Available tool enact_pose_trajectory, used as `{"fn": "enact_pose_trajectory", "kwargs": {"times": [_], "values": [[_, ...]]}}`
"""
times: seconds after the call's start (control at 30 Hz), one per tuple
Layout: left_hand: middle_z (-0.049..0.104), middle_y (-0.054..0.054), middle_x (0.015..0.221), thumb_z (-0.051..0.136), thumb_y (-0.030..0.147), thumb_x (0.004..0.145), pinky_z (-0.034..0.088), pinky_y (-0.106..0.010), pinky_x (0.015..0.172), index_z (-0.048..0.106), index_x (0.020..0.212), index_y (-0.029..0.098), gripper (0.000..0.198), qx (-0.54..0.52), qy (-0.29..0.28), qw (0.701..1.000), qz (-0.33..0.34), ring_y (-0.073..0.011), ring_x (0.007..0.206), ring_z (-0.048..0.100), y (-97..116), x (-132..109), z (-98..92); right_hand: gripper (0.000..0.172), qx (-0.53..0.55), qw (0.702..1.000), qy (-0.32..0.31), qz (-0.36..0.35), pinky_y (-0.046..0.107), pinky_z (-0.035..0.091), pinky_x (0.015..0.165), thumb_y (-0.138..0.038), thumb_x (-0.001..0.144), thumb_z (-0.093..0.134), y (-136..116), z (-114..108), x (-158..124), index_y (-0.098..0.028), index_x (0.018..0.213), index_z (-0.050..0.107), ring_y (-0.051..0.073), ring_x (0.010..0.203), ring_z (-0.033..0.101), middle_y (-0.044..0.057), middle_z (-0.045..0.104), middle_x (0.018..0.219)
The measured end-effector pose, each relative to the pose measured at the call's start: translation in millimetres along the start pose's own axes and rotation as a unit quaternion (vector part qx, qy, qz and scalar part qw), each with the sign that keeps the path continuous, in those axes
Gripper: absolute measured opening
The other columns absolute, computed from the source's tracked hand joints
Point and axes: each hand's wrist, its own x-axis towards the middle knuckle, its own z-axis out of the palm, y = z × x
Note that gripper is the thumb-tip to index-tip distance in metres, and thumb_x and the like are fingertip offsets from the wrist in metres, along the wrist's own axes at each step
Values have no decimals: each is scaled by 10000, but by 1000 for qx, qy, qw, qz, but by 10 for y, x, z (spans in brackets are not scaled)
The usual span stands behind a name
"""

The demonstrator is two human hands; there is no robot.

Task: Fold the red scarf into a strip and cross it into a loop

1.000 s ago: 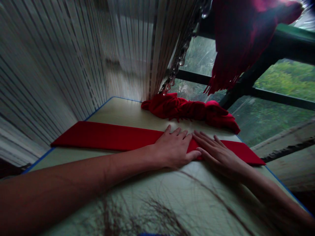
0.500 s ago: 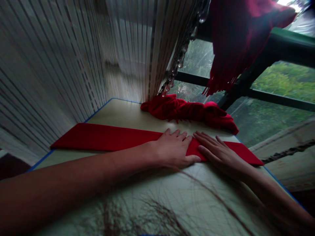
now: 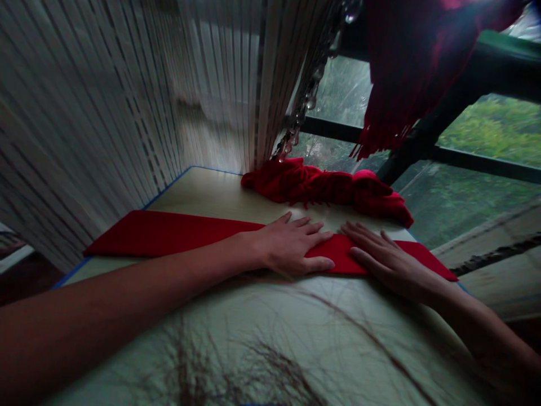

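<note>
Slides left hand leftward along red cloth, right hand slightly rightward. Opens a clear gap between the 2, nearly touching 1.0 s ago. Bares a broader stretch of cloth there.

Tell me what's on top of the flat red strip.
The left hand and right hand lie across the strip, backs up, with bare red showing between them. The parts beneath the hands are covered and cannot be seen.
</note>
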Motion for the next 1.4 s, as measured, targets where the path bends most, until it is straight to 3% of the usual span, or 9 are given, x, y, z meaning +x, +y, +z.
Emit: {"fn": "enact_pose_trajectory", "kwargs": {"times": [0.27,0.47,0.57,0.7,0.87,0.97,1.1,1.2,1.4], "values": [[96,-90,1722,282,720,1003,-26,-631,1252,251,1635,225,804,19,18,999,25,-343,1589,-44,100,-15,-24,677,-8,1000,-9,-3,616,81,1260,-629,1037,231,-17,42,0,-309,1632,267,286,1573,132,39,238,1702],[204,-87,1708,217,687,1025,37,-616,1258,231,1640,268,744,0,34,998,59,-320,1593,72,127,-15,100,662,-5,999,38,-6,617,83,1261,-610,1049,242,-45,43,-15,-292,1629,276,280,1578,129,58,228,1705],[213,-62,1710,259,664,1033,75,-624,1252,264,1627,325,684,0,35,998,58,-335,1587,117,129,-23,82,627,-7,1000,1,-3,633,108,1256,-601,1054,250,-33,38,-30,-330,1618,300,280,1568,184,46,286,1687],[221,-84,1705,301,657,1031,127,-614,1245,289,1621,306,687,4,17,999,37,-345,1583,138,151,-11,44,617,-11,999,51,10,626,106,1258,-588,1057,248,33,34,-41,-345,1624,270,271,1579,118,22,219,1709],[246,-101,1697,279,683,1021,133,-607,1238,281,1624,296,716,5,34,998,45,-349,1573,190,126,4,87,629,-9,999,23,29,645,113,1251,-605,1051,245,73,45,-46,-327,1612,311,282,1573,159,36,262,1698],[232,-111,1699,282,699,1012,126,-590,1246,266,1630,243,768,-1,37,998,42,-337,1574,194,109,6,111,639,9,998,62,31,635,115,1253,-600,1053,239,83,55,-44,-307,1617,300,277,1579,133,44,218,1711],[223,-113,1699,293,695,1014,126,-577,1257,244,1634,204,792,-5,26,999,31,-322,1575,196,122,12,98,610,21,999,31,38,640,116,1252,-604,1048,258,114,65,-50,-338,1585,370,281,1565,197,40,323,1676],[213,-104,1702,298,691,1015,123,-569,1262,268,1627,205,782,-3,19,999,26,-314,1577,192,136,13,79,606,34,996,72,51,617,130,1258,-585,1051,247,151,59,-54,-336,1594,350,269,1572,165,30,271,1696],[123,-147,1712,332,685,1014,112,-552,1269,254,1630,201,788,-13,7,1000,15,-286,1592,133,150,-4,57,647,-17,995,50,84,644,110,1247,-606,1040,194,267,34,-59,-305,1576,393,287,1575,141,37,279,1692]]}}
